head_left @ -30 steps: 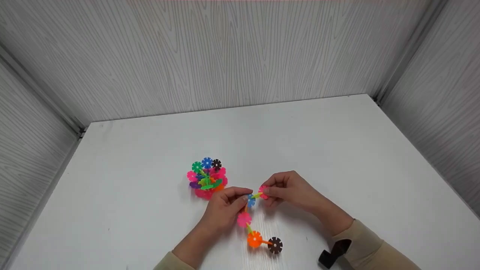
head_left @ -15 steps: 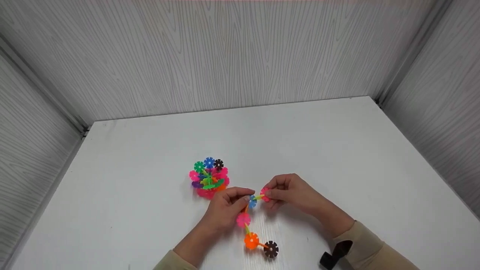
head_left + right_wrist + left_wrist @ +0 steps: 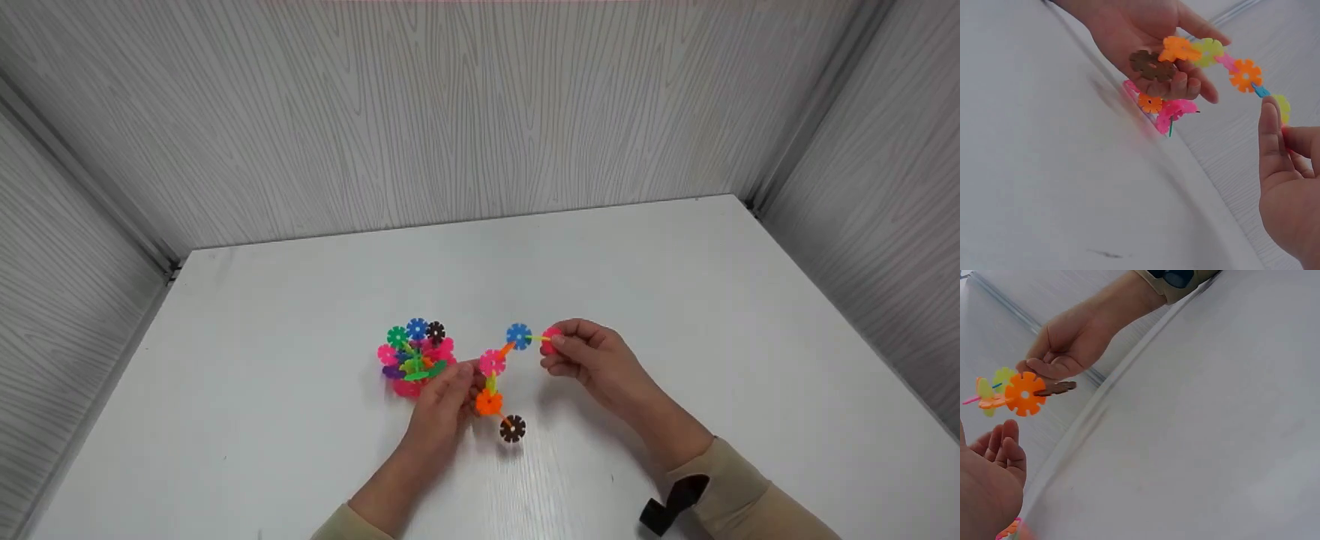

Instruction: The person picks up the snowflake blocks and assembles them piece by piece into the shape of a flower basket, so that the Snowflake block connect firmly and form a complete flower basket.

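Note:
A chain of notched plastic snowflake discs hangs above the table in the head view. My right hand (image 3: 600, 364) pinches the pink disc (image 3: 551, 340) at its far end between thumb and fingers. From there it runs by thin yellow and orange discs through a blue disc (image 3: 518, 337) and a pink one to an orange disc (image 3: 489, 403) and a dark brown disc (image 3: 512, 429). Beside the lower chain, my left hand (image 3: 441, 412) has loosely bent fingers behind the discs. The left wrist view shows a gap between those fingers (image 3: 1012, 439) and the orange disc (image 3: 1024, 394).
A cluster of joined colourful discs (image 3: 409, 388) stands on the white table (image 3: 300, 315), just beyond my left hand and partly covered by it. Wood-grain panels (image 3: 480, 112) rise behind the table and at both sides. A black device (image 3: 675, 504) sits at my right sleeve.
The left hand has let go of the blue disc. The right hand has lifted away and slightly right, carrying the chain's end, and the lower discs have swung up from the near side.

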